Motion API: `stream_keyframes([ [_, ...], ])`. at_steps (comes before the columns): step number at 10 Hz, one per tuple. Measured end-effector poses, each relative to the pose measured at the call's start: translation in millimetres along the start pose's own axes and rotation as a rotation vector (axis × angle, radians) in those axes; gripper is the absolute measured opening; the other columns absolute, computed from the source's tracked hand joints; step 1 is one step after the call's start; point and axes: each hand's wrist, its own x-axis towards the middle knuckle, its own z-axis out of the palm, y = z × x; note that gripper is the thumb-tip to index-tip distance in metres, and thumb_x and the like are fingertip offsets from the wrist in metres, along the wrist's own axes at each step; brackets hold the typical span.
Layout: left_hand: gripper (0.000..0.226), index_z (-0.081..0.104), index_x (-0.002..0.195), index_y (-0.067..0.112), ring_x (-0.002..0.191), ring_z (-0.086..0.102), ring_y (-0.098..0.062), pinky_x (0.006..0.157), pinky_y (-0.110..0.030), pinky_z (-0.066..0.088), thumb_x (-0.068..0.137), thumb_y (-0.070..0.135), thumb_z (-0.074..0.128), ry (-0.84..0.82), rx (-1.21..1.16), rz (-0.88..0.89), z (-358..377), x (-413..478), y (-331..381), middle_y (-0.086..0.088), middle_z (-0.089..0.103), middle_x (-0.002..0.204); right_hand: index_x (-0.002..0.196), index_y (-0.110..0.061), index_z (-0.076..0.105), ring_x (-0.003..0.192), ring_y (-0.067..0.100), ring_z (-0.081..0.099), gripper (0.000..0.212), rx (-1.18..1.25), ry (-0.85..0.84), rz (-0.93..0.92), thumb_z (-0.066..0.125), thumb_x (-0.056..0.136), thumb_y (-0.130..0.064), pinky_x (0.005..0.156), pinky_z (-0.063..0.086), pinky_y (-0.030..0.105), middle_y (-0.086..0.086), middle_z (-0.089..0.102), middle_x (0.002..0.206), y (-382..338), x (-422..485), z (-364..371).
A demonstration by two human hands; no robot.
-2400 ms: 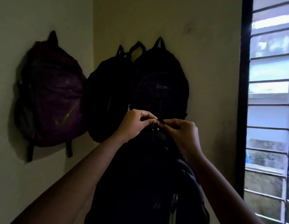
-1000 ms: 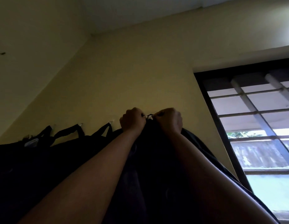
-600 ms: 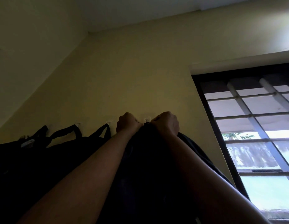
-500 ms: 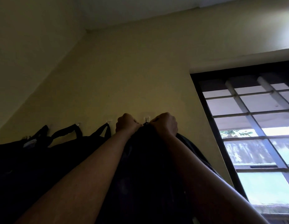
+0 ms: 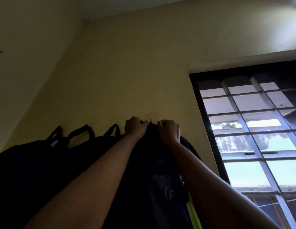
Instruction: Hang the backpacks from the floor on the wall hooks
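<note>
"F" on black backpack (image 5: 153, 166)

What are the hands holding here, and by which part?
Both the left hand and right hand grip the black backpack by its top, at the wall hook.

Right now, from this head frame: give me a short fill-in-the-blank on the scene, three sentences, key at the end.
1. The left hand and the right hand grip the top of the black backpack on either side of a wall ____.
2. The window lies to the ____ of the hands.
3. To the left of the hands, ____ bag handles stick up along the wall.

Missing words: hook; right; three.
</note>
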Motion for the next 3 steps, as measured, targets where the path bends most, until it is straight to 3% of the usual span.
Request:
stream_keyframes([
  [1,0.039,0.065,0.113,0.002,0.104,0.063,-0.031,0.076,-0.030,0.048,0.090,0.032,0.053,-0.043,-0.048,-0.008,-8.0,-13.6,6.1,-0.017,0.067,0.116,0.105,-0.007,0.070,0.095,0.031,0.063,0.031,-0.027,0.002,-0.019,0.043,0.094,-0.018,0.068,0.041,0.029,0.016,0.071,0.108,-10.2,-13.9,-8.6],
  [2,0.050,0.046,0.135,0.010,0.122,0.053,-0.029,0.096,-0.034,0.047,0.091,0.031,0.051,-0.077,-0.108,-0.052,-23.8,-38.7,11.2,-0.013,0.052,0.138,0.117,-0.011,0.065,0.108,0.029,0.061,0.033,0.010,0.007,0.007,0.043,0.094,-0.021,0.082,0.047,0.030,0.012,0.067,0.120,-24.5,-39.1,-18.5],
  [3,0.050,0.048,0.135,0.011,0.123,0.052,-0.028,0.098,-0.034,0.047,0.091,0.033,0.051,-0.072,-0.174,-0.116,-37.8,-52.2,18.4,-0.012,0.052,0.138,0.113,-0.012,0.067,0.104,0.030,0.062,0.033,0.049,0.015,0.091,0.044,0.094,-0.024,0.080,0.048,0.031,0.013,0.069,0.115,-36.4,-51.9,-27.0],
])
